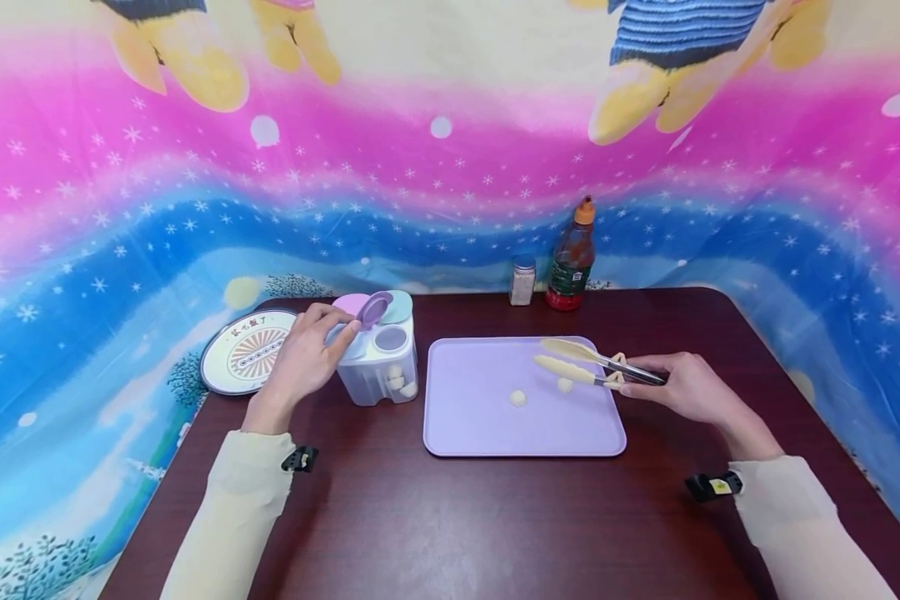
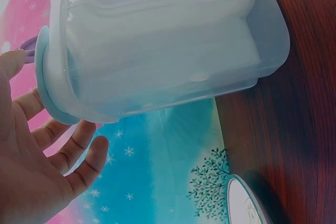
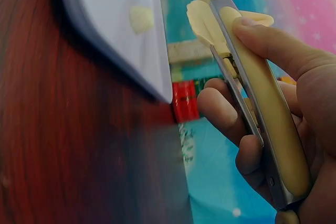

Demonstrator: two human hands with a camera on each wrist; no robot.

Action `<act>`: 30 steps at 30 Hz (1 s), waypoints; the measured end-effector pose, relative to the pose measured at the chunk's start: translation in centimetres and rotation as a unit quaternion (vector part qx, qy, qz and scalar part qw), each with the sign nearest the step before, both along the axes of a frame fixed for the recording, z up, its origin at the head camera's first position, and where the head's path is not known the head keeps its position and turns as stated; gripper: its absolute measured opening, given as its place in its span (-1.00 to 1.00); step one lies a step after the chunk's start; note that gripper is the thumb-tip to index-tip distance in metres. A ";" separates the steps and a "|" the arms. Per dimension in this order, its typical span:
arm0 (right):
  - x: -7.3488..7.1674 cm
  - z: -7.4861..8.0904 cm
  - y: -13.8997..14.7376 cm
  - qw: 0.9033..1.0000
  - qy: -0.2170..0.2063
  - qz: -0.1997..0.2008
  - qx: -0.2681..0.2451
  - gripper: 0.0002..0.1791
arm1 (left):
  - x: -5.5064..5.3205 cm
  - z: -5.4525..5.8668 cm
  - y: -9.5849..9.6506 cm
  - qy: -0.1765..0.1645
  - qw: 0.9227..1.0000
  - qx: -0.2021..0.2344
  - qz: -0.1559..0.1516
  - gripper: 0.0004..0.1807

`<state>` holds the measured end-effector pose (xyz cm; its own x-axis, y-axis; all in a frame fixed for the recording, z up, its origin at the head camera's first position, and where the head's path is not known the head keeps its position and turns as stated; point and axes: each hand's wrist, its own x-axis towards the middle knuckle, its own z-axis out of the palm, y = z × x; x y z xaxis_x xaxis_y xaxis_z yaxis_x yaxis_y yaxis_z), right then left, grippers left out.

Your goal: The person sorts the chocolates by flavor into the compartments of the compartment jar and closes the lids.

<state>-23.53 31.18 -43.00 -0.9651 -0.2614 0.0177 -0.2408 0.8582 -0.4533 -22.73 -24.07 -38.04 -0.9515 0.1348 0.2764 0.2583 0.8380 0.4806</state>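
Observation:
On the left stands a clear plastic storage container (image 1: 371, 379) with coloured lids and several whitish balls (image 1: 396, 379) visible inside. My left hand (image 1: 311, 350) is at its top, thumb and forefinger pinching the raised purple lid (image 1: 375, 308); the round opening (image 1: 391, 337) beside it is uncovered. The other left fingers spread near the pale blue lid (image 2: 50, 77). My right hand (image 1: 693, 387) grips tongs (image 3: 268, 103) with cream tips, held apart over the right part of the lilac tray (image 1: 472, 425). Two whitish balls, one nearer the middle (image 1: 518, 398) and one below the tongs (image 1: 565, 385), lie on the tray.
A patterned plate (image 1: 221, 358) lies at the left table edge, behind the left hand. At the back stand a small blue-capped jar (image 1: 522, 283) and a red sauce bottle (image 1: 570, 262) with an orange cap. Printed cloth (image 1: 450, 183) hangs around the dark table (image 1: 450, 525).

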 end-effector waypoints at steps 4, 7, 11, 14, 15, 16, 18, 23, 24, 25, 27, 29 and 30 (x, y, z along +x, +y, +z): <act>0.1 -0.6 1.0 1.000 0.001 0.001 0.008 -0.28 | 0.0 0.0 0.0 0.001 1.000 0.003 0.000 -0.43; 0.1 -0.8 1.4 1.000 0.004 0.004 0.013 -0.32 | 0.0 0.0 0.0 0.002 1.000 0.003 -0.001 -0.44; 0.2 -0.8 1.7 1.000 -0.008 0.005 0.017 -0.34 | 0.0 0.0 0.0 0.003 1.000 0.004 -0.001 -0.44; 0.4 -0.7 1.9 1.000 -0.020 0.004 0.021 -0.34 | 0.0 0.0 0.0 0.001 1.000 0.004 -0.001 -0.43; 0.5 -0.7 1.9 0.999 -0.023 0.004 0.023 -0.33 | 0.0 0.0 0.0 0.000 1.000 0.004 -0.001 -0.43; 0.5 -0.7 2.0 0.999 -0.027 0.005 0.024 -0.33 | 0.0 0.0 0.0 -0.001 1.000 0.004 -0.001 -0.43; 0.6 -0.9 2.0 0.999 -0.030 0.006 0.029 -0.34 | 0.0 0.0 0.0 -0.001 1.000 0.003 -0.001 -0.42; 0.6 -1.3 2.2 0.999 -0.033 0.010 0.036 -0.36 | 0.0 -0.1 0.0 -0.002 1.000 0.000 0.001 -0.42; 0.6 -1.3 2.2 0.999 -0.032 0.011 0.037 -0.36 | 0.0 -0.1 0.0 -0.002 1.000 0.001 0.001 -0.42; 0.6 -1.3 2.2 0.999 -0.031 0.013 0.037 -0.35 | 0.0 -0.1 0.0 -0.001 1.000 0.001 0.001 -0.42; 0.6 -1.4 2.2 0.999 -0.028 0.013 0.036 -0.35 | 0.0 -0.1 0.0 0.001 1.000 0.001 0.000 -0.42; 0.6 -1.5 2.2 0.999 -0.023 0.014 0.036 -0.38 | 0.0 -0.1 0.0 0.003 1.000 0.001 0.000 -0.43; 0.6 -1.5 2.2 0.999 -0.021 0.014 0.036 -0.39 | 0.0 -0.1 0.0 0.004 1.000 0.001 0.000 -0.43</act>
<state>-22.97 33.43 -44.52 -0.9570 -0.2872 -0.0417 -0.2471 0.8819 -0.4016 -22.76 -24.10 -38.13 -0.9495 0.1350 0.2834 0.2624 0.8369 0.4803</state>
